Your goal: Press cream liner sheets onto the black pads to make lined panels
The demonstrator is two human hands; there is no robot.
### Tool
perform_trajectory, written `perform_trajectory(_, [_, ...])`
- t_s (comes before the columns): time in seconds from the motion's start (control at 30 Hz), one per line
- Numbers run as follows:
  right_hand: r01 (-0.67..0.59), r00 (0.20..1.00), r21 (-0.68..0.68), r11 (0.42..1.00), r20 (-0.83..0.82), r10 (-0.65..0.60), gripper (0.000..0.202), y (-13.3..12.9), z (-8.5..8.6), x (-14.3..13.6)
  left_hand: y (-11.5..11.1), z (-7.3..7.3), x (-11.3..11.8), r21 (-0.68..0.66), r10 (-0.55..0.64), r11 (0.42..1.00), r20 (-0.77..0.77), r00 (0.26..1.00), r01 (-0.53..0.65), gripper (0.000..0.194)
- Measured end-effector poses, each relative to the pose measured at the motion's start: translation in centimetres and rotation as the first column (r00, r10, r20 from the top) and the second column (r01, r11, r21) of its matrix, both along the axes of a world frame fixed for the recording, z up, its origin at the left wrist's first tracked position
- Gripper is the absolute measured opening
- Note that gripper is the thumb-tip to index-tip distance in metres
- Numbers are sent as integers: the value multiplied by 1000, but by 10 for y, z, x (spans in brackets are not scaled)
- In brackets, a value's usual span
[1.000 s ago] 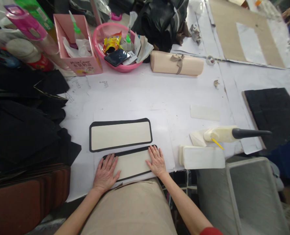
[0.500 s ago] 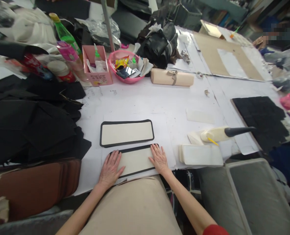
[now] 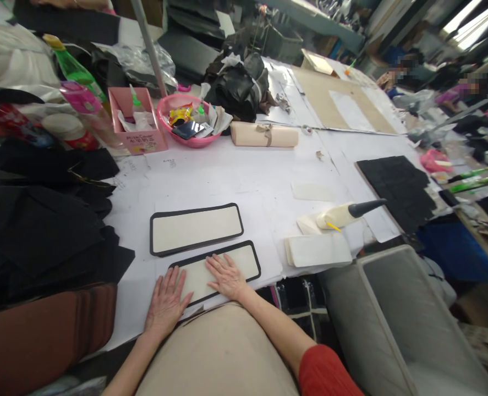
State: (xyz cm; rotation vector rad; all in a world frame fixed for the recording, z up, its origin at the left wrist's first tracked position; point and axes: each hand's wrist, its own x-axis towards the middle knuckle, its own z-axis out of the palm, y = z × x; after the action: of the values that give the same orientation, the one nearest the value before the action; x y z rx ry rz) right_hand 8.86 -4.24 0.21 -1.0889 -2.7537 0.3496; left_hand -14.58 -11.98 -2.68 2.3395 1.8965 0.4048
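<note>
Both hands lie on the nearer of two cream panels with black borders. My left hand rests flat over the left end of this near panel, fingers spread. Fingers stretched out, my right hand presses flat on its middle, close to the left one. The near panel's right end shows uncovered, while its left corner is partly hidden. Just beyond lies the far panel, flat on white paper and untouched.
Right of the panels are a stack of white cards and a cream bottle with a dark nozzle. Black sheets and brown pieces are piled at left. Behind stand a pink box, a pink basin and a beige roll.
My right hand has slid left from the near panel's right end to its middle. My left hand stays at the left end. The camera view has turned to the right.
</note>
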Motion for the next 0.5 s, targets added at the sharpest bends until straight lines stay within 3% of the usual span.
perform_trajectory(0.13, [11,1000,3,1000,-24,-11,64,-1,6,3,1,5,-2,25,14,1000,62,998,-16,66])
perform_trajectory(0.23, [222,972,1,975,-85,-221,56,-11,16,22,-3,18,-5,36,93,994,124,988,-98,66])
perform_trajectory(0.3, [463,876,-23,886,-145,-461,47,-21,23,43,-6,28,-7,11,191,981,137,972,-194,63])
perform_trajectory(0.37, [665,726,-67,744,-176,-665,39,-29,29,64,-9,36,-8,-62,302,953,113,946,-297,59])
perform_trajectory(0.43, [757,627,-106,644,-158,-763,33,-33,31,79,-9,41,-9,-186,396,910,116,911,-372,53])
perform_trajectory(0.5, [775,607,-127,619,-119,-786,29,-34,29,87,-8,42,-10,-320,479,855,184,859,-408,46])
